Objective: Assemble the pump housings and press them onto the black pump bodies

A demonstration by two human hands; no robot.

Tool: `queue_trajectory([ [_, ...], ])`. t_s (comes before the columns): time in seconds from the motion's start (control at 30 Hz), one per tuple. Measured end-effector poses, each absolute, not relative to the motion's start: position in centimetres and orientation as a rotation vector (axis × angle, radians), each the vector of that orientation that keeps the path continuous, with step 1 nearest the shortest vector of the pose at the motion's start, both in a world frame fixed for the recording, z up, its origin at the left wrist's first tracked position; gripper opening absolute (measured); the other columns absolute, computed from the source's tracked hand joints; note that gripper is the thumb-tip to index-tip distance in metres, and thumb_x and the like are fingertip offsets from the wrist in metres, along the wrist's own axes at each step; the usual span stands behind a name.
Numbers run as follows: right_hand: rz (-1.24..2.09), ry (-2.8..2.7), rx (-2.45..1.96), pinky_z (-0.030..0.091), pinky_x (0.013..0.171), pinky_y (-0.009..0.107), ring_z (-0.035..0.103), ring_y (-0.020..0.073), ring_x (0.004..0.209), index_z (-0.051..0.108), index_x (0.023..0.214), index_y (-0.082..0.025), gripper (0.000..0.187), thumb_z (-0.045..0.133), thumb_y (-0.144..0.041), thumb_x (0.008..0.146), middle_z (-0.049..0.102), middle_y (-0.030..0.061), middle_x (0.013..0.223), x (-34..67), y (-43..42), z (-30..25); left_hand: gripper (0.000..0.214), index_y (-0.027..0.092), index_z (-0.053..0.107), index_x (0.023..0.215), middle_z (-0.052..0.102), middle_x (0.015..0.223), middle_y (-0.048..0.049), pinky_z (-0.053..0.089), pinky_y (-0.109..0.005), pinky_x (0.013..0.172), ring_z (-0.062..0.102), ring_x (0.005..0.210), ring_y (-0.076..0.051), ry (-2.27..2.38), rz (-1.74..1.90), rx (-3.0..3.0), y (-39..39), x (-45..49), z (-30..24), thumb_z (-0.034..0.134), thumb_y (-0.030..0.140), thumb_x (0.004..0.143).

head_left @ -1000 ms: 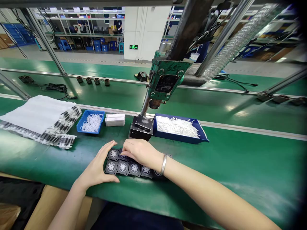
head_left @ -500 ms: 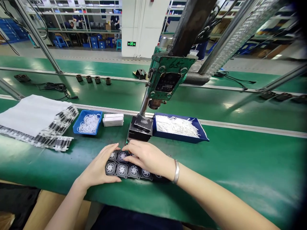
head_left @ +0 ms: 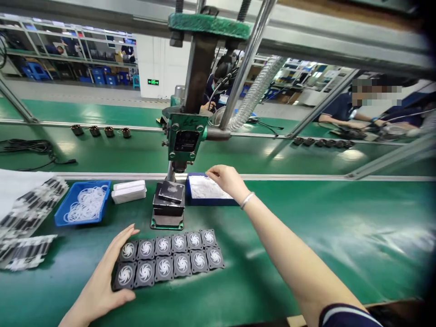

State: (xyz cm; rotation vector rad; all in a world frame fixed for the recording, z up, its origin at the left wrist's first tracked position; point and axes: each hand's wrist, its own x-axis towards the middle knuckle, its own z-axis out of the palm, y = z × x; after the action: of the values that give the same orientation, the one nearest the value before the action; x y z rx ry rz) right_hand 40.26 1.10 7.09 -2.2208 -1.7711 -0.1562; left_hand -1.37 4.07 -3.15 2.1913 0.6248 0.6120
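Observation:
Two rows of small black square fans [head_left: 164,267] with white swirled blades lie side by side on the green table. My left hand [head_left: 102,277] is open, thumb and fingers spread around the left end of these rows. Over a dark blue bin [head_left: 211,202] of thin white strips [head_left: 203,188] is my right hand [head_left: 227,179], its fingertips drawn together at the bin's far side. Whatever may be between those fingertips is too small to make out.
A green bench press [head_left: 185,136] with a black block [head_left: 169,204] stands behind the fans. To the left are a blue tray [head_left: 63,219] of white rings, white boxes [head_left: 128,191] and white sheets [head_left: 20,188]. Co-workers sit across the benches.
My right hand has left the fans and moved forward and right to the bin of white strips. My left hand remains at the fans' left end. The camera view has shifted.

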Motion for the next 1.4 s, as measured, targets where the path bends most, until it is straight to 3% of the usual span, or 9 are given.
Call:
queue_trajectory([
  [0.1,-0.169,-1.921,-2.265,0.047,0.078,0.023,0.067,0.0173,0.088,0.072,0.096,-0.016,0.015,0.057,-0.018,0.096,0.071,0.0073,0.096,41.0,3.0,4.9,0.089,0.03,0.024,0.153,0.033,0.158,-0.0128,0.031,-0.059,0.116,0.032,0.144,-0.04,0.686,0.679,2.074,3.9,-1.5,-3.3,0.046,0.079,0.081],
  [0.27,-0.32,-2.1,-2.377,0.051,0.083,0.03,0.064,0.0209,0.095,0.063,0.105,-0.008,0.015,0.054,-0.017,0.097,0.063,0.0155,0.109,40.1,5.1,3.3,0.085,0.033,0.029,0.15,0.035,0.156,-0.0105,0.03,-0.056,0.117,0.037,0.141,-0.039,0.806,0.744,1.942,3.5,-1.5,-3.2,0.049,0.077,0.081],
  [0.43,-0.363,-2.311,-2.424,0.055,0.085,0.037,0.064,0.0187,0.097,0.063,0.106,-0.01,0.018,0.061,-0.026,0.096,0.064,0.0087,0.11,40.6,6.6,3.7,0.084,0.032,0.032,0.15,0.037,0.156,-0.0106,0.031,-0.056,0.116,0.038,0.14,-0.039,0.82,0.774,1.909,3.5,-1.2,-3.3,0.053,0.076,0.08],
  [0.63,-0.336,-2.469,-2.397,0.057,0.084,0.036,0.065,0.0188,0.095,0.064,0.107,-0.009,0.023,0.064,-0.028,0.095,0.065,0.0096,0.11,41.3,7.2,3.8,0.083,0.033,0.036,0.148,0.042,0.153,-0.0102,0.037,-0.052,0.113,0.043,0.136,-0.039,0.872,0.836,1.885,3.8,-1.2,-3.4,0.055,0.075,0.08],
  [0.83,-0.332,-2.411,-2.298,0.056,0.082,0.035,0.065,0.0172,0.091,0.065,0.097,-0.01,0.014,0.064,-0.023,0.094,0.066,0.0067,0.101,42.0,6.5,3.4,0.076,0.03,0.037,0.147,0.045,0.15,-0.0118,0.041,-0.051,0.11,0.046,0.135,-0.037,0.828,0.894,1.889,4.4,-1.6,-3.9,0.057,0.067,0.084],
  [1.0,-0.369,-2.169,-2.144,0.055,0.081,0.03,0.066,0.0187,0.087,0.067,0.092,-0.008,0.016,0.053,-0.011,0.096,0.067,0.0121,0.092,42.1,5.1,4.8,0.061,0.026,0.045,0.139,0.052,0.144,-0.0111,0.047,-0.045,0.106,0.052,0.129,-0.034,0.905,1.085,1.722,4.2,-1.5,-2.5,0.057,0.057,0.088],
  [1.17,-0.355,-2.009,-1.864,0.055,0.081,0.029,0.066,0.0177,0.089,0.065,0.096,-0.016,0.021,0.045,-0.019,0.102,0.067,0.0095,0.095,38.4,0.5,7.2,0.041,0.027,0.053,0.129,0.06,0.13,-0.0072,0.055,-0.036,0.095,0.061,0.117,-0.026,1.083,1.121,1.75,2.3,-0.1,1.6,0.061,0.04,0.092],
  [1.33,-0.013,-2.2,-1.329,0.053,0.073,0.028,0.064,0.0164,0.081,0.062,0.1,-0.017,0.017,0.047,-0.023,0.102,0.068,0.006,0.089,30.7,-4.7,7.9,0.033,0.026,0.062,0.124,0.068,0.115,-0.006,0.059,-0.033,0.085,0.069,0.092,-0.019,0.789,1.063,2.041,0.9,4.8,5.1,0.065,0.03,0.091],
  [1.4,0.017,-2.283,-1.269,0.052,0.068,0.028,0.062,0.0164,0.075,0.062,0.099,-0.016,0.021,0.043,-0.023,0.104,0.067,0.0064,0.085,28.4,-5.7,7.8,0.02,0.024,0.069,0.111,0.071,0.102,-0.0045,0.059,-0.03,0.08,0.069,0.085,-0.016,0.642,1.063,2.131,1.0,6.5,5.7,0.065,0.026,0.092],
])
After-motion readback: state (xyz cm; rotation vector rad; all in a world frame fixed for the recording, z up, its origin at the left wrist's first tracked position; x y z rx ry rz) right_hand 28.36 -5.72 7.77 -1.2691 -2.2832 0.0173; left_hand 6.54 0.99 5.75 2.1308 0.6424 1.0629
